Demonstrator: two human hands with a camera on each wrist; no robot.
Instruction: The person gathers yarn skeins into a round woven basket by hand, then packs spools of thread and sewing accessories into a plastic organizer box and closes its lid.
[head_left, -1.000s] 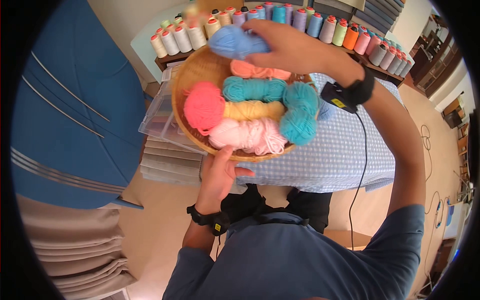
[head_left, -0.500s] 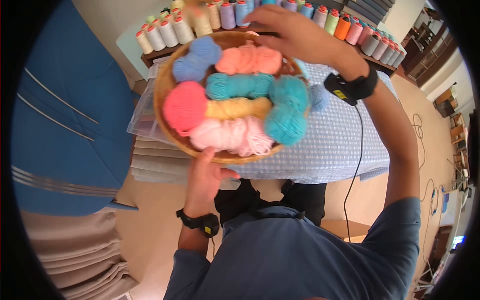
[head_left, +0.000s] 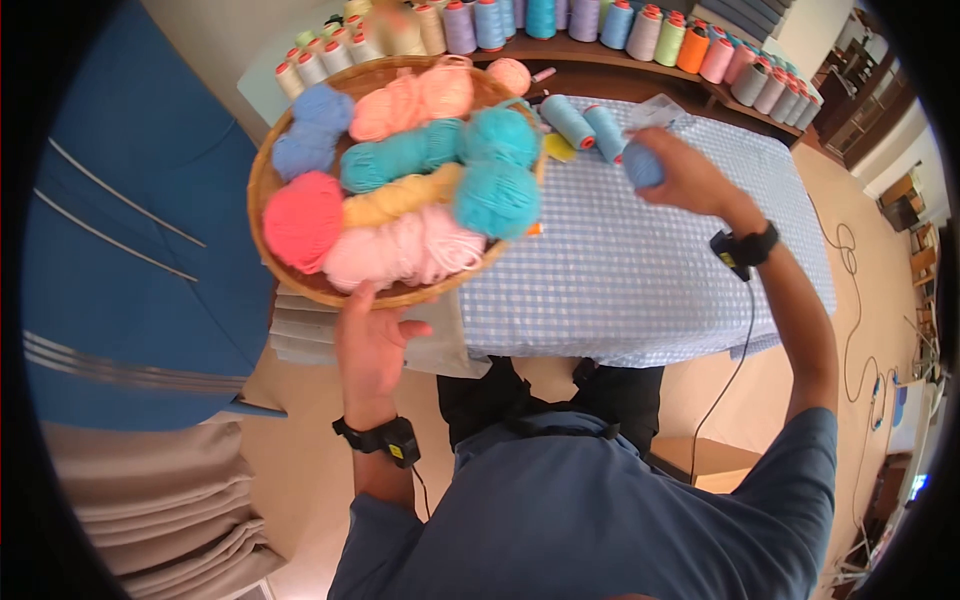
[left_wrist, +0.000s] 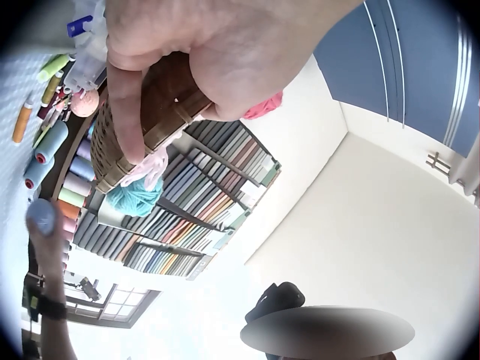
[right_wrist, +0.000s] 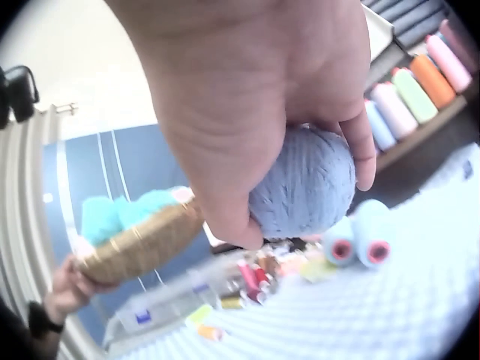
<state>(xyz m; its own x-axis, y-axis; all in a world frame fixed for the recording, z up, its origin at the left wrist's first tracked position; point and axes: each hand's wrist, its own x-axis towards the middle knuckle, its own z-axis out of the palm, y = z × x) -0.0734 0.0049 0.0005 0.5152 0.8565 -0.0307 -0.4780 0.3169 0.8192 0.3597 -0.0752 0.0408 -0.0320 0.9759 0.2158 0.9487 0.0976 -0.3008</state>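
My left hand (head_left: 372, 350) holds up a round woven basket (right_wrist: 142, 244) by its near rim, thumb on the edge and fingers reaching under it. Inside lie a blue skein (head_left: 312, 130), a coral-pink ball (head_left: 302, 220), a peach skein (head_left: 410, 100), teal skeins (head_left: 497, 190), a yellow skein (head_left: 400, 200) and a pale pink one (head_left: 410, 250). Over the table at right, my right hand (head_left: 690, 178) grips a light blue yarn ball (right_wrist: 307, 184), with thumb and fingers around its sides. The basket's underside is hidden in the head view.
A blue checkered cloth (head_left: 620, 265) covers the table. Two light blue thread cones (head_left: 568, 122) lie beyond the right hand, and a peach ball (head_left: 508, 77) sits behind the basket. Thread cones (head_left: 690, 48) line the shelf at the back. A blue panel (head_left: 130, 260) stands at left.
The right hand set the blue skein into the basket, let go, moved right and took hold of the light blue ball on the table. The left hand shifted the basket left.
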